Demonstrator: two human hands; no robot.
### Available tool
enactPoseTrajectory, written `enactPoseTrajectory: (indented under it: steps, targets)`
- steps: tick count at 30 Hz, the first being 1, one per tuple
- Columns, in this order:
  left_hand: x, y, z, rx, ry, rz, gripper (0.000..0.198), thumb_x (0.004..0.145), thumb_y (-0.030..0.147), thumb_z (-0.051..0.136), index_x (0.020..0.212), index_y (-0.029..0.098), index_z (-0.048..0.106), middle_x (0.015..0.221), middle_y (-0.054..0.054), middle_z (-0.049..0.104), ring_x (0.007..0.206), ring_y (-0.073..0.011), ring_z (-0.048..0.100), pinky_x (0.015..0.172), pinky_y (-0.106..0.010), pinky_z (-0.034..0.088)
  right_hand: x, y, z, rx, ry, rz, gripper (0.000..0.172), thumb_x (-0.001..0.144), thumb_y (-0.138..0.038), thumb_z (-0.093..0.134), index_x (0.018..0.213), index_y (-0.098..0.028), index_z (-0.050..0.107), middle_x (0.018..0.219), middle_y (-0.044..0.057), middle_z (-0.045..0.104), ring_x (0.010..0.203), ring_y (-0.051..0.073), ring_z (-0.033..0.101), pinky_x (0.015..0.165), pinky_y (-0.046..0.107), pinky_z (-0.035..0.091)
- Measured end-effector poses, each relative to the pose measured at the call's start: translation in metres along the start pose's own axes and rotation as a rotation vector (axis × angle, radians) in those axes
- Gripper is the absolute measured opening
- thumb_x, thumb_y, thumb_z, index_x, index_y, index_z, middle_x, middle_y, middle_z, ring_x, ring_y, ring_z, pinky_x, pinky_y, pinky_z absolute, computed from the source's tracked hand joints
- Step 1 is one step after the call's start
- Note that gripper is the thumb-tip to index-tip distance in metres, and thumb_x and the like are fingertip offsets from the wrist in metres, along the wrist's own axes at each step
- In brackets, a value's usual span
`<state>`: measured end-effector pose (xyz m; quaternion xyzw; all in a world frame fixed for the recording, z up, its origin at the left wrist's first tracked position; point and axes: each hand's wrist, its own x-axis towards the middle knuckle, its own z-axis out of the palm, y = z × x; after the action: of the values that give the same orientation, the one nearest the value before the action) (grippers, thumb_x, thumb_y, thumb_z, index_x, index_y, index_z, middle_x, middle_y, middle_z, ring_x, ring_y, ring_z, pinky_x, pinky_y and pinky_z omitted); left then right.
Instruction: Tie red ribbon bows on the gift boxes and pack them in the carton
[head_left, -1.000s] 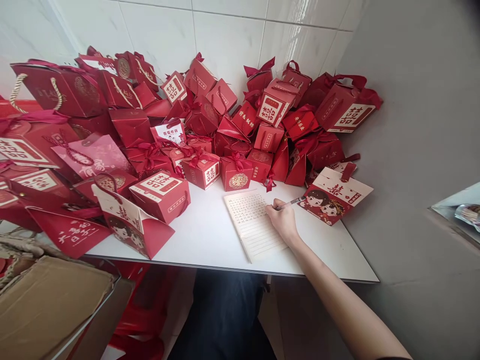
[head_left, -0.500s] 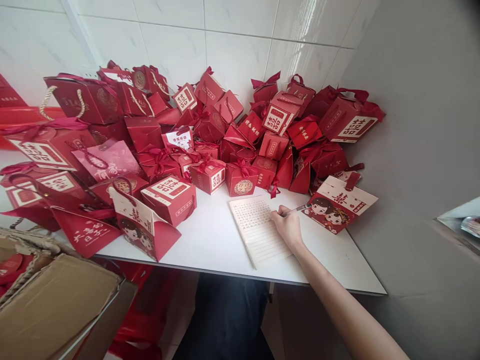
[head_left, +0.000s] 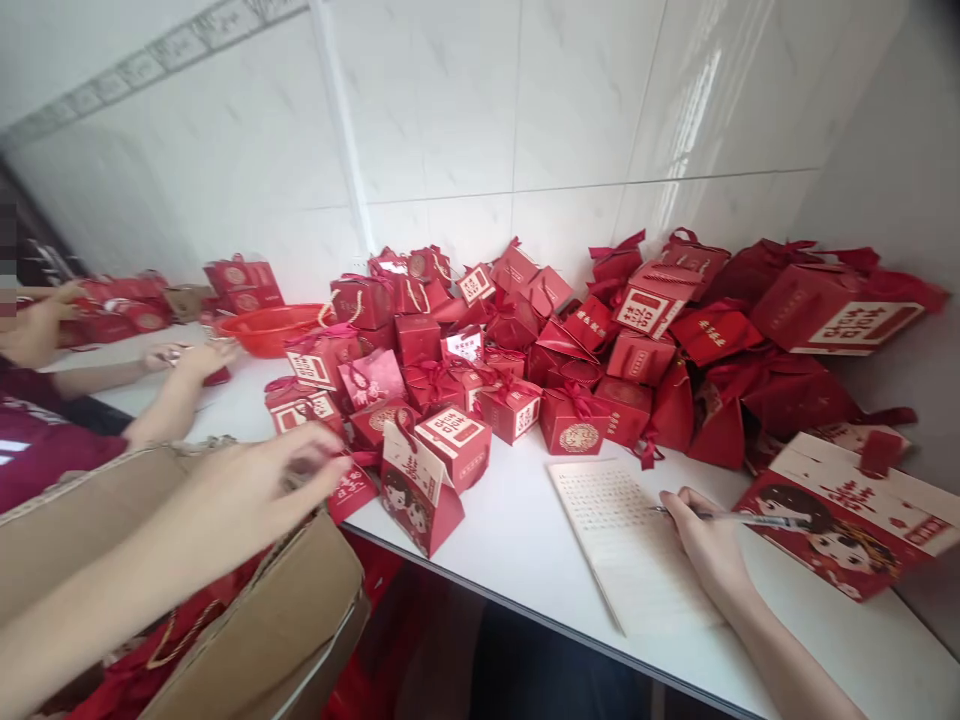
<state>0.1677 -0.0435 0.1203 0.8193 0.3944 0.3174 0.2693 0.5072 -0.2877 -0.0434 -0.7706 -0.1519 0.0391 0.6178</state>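
My right hand is closed around a pen, its tip on the lined notebook, whose upper lines carry rows of handwriting. From the left edge my left hand stretches over a cardboard box, slightly blurred, thumb and fingers apart, with nothing seen in it. Beyond its fingertips are a dark red bag and an upright gift box with a cartoon couple. A larger cartoon-couple box lies right of the pen.
Many red gift boxes are heaped against the tiled wall. The open cardboard box at lower left holds red bags. At far left, co-workers' hands are near a red basin. A grey panel bounds the right.
The view has swung left and up, bringing co-workers and the basin into sight. My left hand has entered from the left. My right hand still grips the pen over the notebook.
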Motion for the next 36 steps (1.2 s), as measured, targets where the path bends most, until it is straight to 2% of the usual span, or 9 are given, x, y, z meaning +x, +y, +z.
enactPoseTrajectory:
  steps: [4,6,12,14,18,21,26,32,36]
  targets:
    - [0.020,0.031,0.041,0.217,-0.104,0.411,0.030,0.066,0.045,0.065,0.083,0.020,0.067,0.093,-0.007,0.064,0.092,-0.0280,0.057,0.093,-0.039,0.040,-0.002,0.001,-0.003,-0.047,-0.016,0.025,0.036,0.060,-0.047,0.054,0.044,-0.023,0.032,0.041,-0.004,0.032,0.041,0.013,0.028,0.043,0.027,0.023]
    - [0.040,0.048,0.069,0.434,-0.192,0.451,0.036,0.071,0.043,0.058,0.089,0.013,0.066,0.099,-0.014,0.062,0.102,-0.0325,0.053,0.096,-0.045,0.036,-0.003,0.000,-0.004,-0.074,-0.018,0.040,0.036,0.060,-0.047,0.053,0.045,-0.022,0.031,0.041,-0.004,0.031,0.042,0.013,0.029,0.045,0.027,0.024]
    - [0.106,0.090,0.116,0.839,-0.928,0.047,0.047,0.059,0.055,0.066,0.079,0.013,0.067,0.091,-0.015,0.065,0.090,-0.0359,0.060,0.080,-0.043,0.046,-0.005,-0.001,-0.003,-0.032,-0.030,0.001,0.036,0.062,-0.047,0.053,0.047,-0.022,0.031,0.042,-0.005,0.031,0.043,0.012,0.028,0.045,0.026,0.024]
    - [0.117,0.094,0.126,0.874,-0.981,-0.024,0.049,0.046,0.050,0.076,0.078,0.013,0.068,0.092,-0.016,0.065,0.090,-0.0390,0.060,0.079,-0.046,0.046,-0.006,-0.002,-0.003,-0.023,-0.032,-0.044,0.036,0.063,-0.047,0.053,0.047,-0.022,0.031,0.042,-0.005,0.032,0.043,0.012,0.028,0.044,0.026,0.024]
    - [0.120,0.087,0.144,0.855,-0.889,-0.049,0.064,0.033,0.038,0.083,0.090,0.013,0.067,0.093,-0.019,0.065,0.090,-0.0429,0.059,0.082,-0.050,0.045,-0.007,-0.006,-0.003,-0.014,-0.043,-0.073,0.036,0.062,-0.047,0.052,0.046,-0.022,0.032,0.042,-0.005,0.031,0.042,0.012,0.027,0.043,0.024,0.023]
    - [0.112,0.078,0.143,0.798,-0.824,0.025,0.087,0.043,0.042,0.079,0.120,0.014,0.053,0.107,-0.020,0.060,0.100,-0.0406,0.056,0.084,-0.046,0.044,-0.008,-0.008,-0.002,-0.008,-0.044,-0.070,0.035,0.061,-0.046,0.051,0.046,-0.022,0.032,0.042,-0.005,0.032,0.043,0.011,0.028,0.043,0.024,0.023]
    - [0.090,0.063,0.116,0.455,-0.426,0.530,0.106,0.058,0.036,0.070,0.143,0.019,0.009,0.124,-0.017,0.037,0.108,-0.0343,0.049,0.080,-0.041,0.048,-0.008,-0.009,0.001,0.009,-0.060,-0.097,0.036,0.061,-0.048,0.051,0.046,-0.022,0.031,0.043,-0.004,0.033,0.044,0.012,0.030,0.044,0.024,0.026]
    - [0.065,0.037,0.083,0.193,0.032,1.050,0.123,0.048,0.039,0.079,0.141,0.025,0.000,0.121,-0.013,0.030,0.107,-0.0300,0.044,0.084,-0.046,0.048,-0.007,-0.008,0.002,0.006,-0.065,-0.099,0.037,0.060,-0.050,0.050,0.047,-0.022,0.029,0.044,-0.004,0.033,0.046,0.013,0.032,0.046,0.024,0.028]
    - [0.048,0.033,0.059,0.088,0.282,1.141,0.120,0.044,0.057,0.078,0.139,0.022,0.014,0.125,-0.015,0.035,0.115,-0.0341,0.039,0.089,-0.049,0.046,-0.010,-0.011,0.000,-0.031,-0.062,-0.073,0.037,0.059,-0.051,0.049,0.047,-0.022,0.029,0.045,-0.003,0.032,0.047,0.014,0.033,0.047,0.025,0.028]
